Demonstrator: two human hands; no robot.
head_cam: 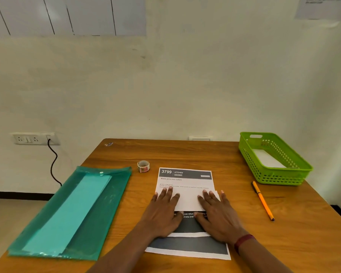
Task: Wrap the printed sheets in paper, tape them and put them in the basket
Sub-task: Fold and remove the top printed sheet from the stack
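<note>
teal folder [98, 213] lies along the left edge of the table [185, 152], with the tape roll [143, 166] near its far corner. left hand [163, 211] lies flat, fingers spread, pressing white paper onto the printed sheets [185, 182]; right hand [218, 213] presses likewise beside it. bare wood rightward holds a pen [262, 200], then the green basket [250, 158] at the far right edge.
</note>
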